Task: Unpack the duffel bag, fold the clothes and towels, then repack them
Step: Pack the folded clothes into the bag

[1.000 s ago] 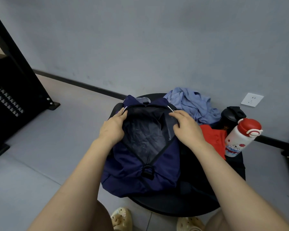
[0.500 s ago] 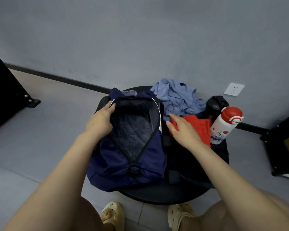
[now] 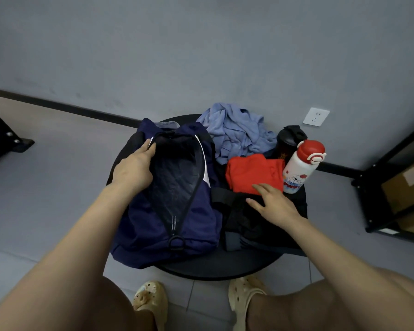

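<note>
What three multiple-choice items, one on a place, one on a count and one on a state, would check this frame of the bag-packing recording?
1. Where does the folded red garment lie?
A. inside the navy fabric duffel bag
B. on the round black table, right of the bag
C. on the floor

2. How many drink bottles stand on the table?
A. one
B. two
C. four

3. What is the left hand doing?
A. gripping the rim of the bag's unzipped opening
B. resting on the crumpled light blue garment
C. holding a bottle

Answers: 1 B, the red garment sits on the tabletop beside the bag, under the fingertips of the right hand. 2 B, a black bottle and a white bottle with a red lid. 3 A, its fingers curl over the bag's edge.
</note>
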Demonstrator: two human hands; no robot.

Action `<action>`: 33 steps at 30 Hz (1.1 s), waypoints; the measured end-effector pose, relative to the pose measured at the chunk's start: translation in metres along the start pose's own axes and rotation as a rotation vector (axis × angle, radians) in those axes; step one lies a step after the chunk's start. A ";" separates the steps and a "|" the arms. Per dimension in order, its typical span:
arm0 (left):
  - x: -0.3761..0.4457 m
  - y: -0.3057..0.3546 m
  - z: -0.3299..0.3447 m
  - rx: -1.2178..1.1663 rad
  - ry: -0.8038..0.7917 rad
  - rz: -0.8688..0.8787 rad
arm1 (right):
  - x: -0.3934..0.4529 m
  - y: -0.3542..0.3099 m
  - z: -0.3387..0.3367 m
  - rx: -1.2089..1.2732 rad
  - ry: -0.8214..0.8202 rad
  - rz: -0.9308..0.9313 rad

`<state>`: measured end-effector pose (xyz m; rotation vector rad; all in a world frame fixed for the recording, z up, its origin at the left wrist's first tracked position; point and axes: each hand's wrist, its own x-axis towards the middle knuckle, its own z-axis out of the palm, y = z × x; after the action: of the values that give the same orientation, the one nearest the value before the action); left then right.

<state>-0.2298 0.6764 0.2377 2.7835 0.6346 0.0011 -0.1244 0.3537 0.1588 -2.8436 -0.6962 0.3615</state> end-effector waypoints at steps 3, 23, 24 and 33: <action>0.001 0.003 0.004 0.013 -0.012 0.017 | -0.007 0.019 0.007 -0.007 0.012 0.069; 0.005 0.005 0.013 0.039 -0.024 0.029 | -0.020 0.092 0.019 0.381 -0.137 0.681; 0.005 0.005 0.013 0.041 -0.022 0.032 | -0.020 0.093 0.016 0.420 -0.119 0.699; 0.008 0.006 0.015 0.050 -0.030 0.035 | -0.031 0.083 0.003 0.435 -0.246 0.760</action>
<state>-0.2195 0.6703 0.2244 2.8366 0.5867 -0.0497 -0.1165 0.2670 0.1422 -2.5339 0.4309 0.8547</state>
